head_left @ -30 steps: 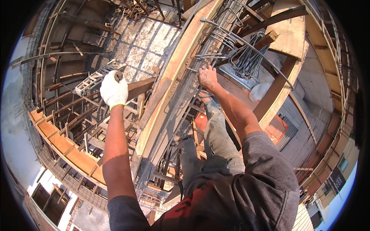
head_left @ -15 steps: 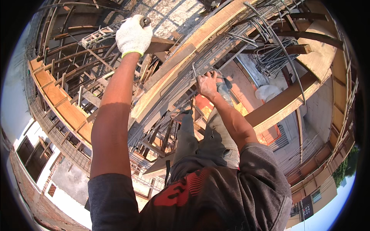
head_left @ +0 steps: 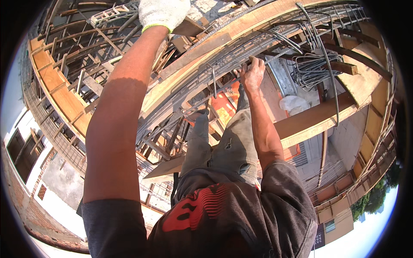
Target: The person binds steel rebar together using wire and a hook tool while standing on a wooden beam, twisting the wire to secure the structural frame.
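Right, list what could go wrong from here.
1. The bare right hand grips steel bars in the beam cage; without a glove, sharp bar ends or tie wire could cut it.
2. The person stands high over an open drop, with a street and buildings far below; a slip on the planks could mean a fall.
3. The gloved left hand reaches far out, which may unsettle balance.

Strong, warm sunlight falls from the upper right, brightening the timber beam (head_left: 318, 118) and casting hard shadows. Focus is sharp at the centre; fisheye bending curves straight edges near the dark rim.
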Motion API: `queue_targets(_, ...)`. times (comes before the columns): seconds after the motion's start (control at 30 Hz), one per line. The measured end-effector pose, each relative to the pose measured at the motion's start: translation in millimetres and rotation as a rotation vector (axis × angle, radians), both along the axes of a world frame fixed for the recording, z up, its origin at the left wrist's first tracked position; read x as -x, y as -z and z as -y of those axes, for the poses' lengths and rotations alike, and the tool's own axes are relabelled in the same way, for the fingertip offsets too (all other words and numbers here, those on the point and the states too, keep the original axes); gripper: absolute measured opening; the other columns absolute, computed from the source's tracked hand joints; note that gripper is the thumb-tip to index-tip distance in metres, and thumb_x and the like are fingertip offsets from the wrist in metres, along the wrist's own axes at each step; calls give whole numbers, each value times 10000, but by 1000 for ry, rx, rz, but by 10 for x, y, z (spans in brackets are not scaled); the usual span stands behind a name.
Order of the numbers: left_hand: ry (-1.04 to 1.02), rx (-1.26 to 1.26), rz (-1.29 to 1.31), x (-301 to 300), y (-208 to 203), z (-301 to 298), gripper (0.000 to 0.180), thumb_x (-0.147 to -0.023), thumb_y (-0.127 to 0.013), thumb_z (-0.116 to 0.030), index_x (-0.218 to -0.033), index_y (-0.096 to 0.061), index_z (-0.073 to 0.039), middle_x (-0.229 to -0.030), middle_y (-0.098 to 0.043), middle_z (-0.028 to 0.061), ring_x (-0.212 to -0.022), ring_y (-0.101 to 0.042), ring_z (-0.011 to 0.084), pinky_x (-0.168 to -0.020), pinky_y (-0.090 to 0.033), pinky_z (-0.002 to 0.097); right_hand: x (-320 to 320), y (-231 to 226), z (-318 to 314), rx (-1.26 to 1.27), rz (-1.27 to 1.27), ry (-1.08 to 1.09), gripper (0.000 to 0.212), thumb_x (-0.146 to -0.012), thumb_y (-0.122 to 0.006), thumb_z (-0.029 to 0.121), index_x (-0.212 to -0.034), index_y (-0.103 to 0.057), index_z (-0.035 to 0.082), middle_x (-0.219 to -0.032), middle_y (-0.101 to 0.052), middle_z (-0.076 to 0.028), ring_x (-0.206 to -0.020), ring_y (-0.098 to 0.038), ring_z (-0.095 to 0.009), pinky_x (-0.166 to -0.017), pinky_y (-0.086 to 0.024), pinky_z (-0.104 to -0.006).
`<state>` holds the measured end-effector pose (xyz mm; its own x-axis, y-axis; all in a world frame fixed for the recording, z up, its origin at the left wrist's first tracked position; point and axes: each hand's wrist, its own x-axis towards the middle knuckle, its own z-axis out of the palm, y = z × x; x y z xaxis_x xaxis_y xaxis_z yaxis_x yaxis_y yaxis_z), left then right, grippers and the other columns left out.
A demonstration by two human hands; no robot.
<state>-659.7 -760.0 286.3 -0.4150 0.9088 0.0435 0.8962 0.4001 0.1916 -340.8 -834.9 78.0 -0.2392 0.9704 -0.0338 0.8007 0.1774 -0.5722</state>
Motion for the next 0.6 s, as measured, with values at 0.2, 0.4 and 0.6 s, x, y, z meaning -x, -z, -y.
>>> queue_targets(0.2,8,17,-9,-49,-104,-29,402,-875,-648,-492,-972,-719,-108,-938,-712,180,-926,-681,382,-829,-536,481,-673,75,-1714,-233,534,-92,323,-839,-642,153,-1153,-637,81,-1174,-595,-171,-1164,-559,-383,-952,-441,-521)
queue_targets(0.4,-15,-21,161,-13,-52,-27,434,-888,-654,-500,-929,-702,-71,-924,-716,189,-903,-682,388,-819,-534,482,-840,142,-2209,23,762,-363,319,-883,-665,344,-1089,-716,105,-1164,-702,-135,-1107,-612,-382,-898,-501,-516)
queue_targets(0.6,-39,-45,133,146,72,22,398,-899,-666,-469,-947,-698,-75,-909,-719,176,-903,-688,376,-812,-534,471,-683,352,-1570,212,591,-409,535,-829,-708,508,-1102,-667,50,-1133,-723,-200,-1077,-666,-407,-987,-492,-525)
